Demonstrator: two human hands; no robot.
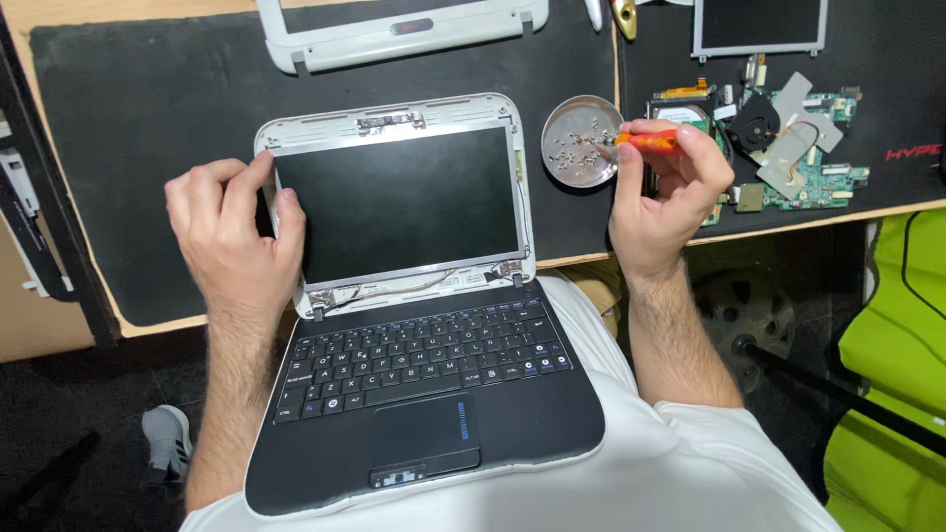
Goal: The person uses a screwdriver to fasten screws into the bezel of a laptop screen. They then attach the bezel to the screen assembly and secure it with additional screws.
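Item: small laptop (424, 335), black keyboard deck resting on the person's lap, its lid laid back so that the bare screen panel (399, 202) lay over the near edge of the desk (138, 10), on the dark mat (148, 118). The front bezel was off; metal hinges and thin cables showed along the panel's lower edge.

Left hand (232, 236): fingers closed on the left edge of the lid, thumb on the frame, steadying it.

Right hand (665, 192): clamped round an orange-handled screwdriver (645, 141), its tip held over a round metal dish (581, 140) of small screws, just right of the lid.

Also present: a detached white bezel (399, 34) at the far edge of the desk; a second loose panel (759, 27) at the far right corner; a green circuit board (788, 148) with a black fan, beyond the right hand.

Handling note: the exposed panel looked thin, stiff and easily cracked, probably light; best taken by the frame edges or metal side brackets, never on the glass face or by the cables.
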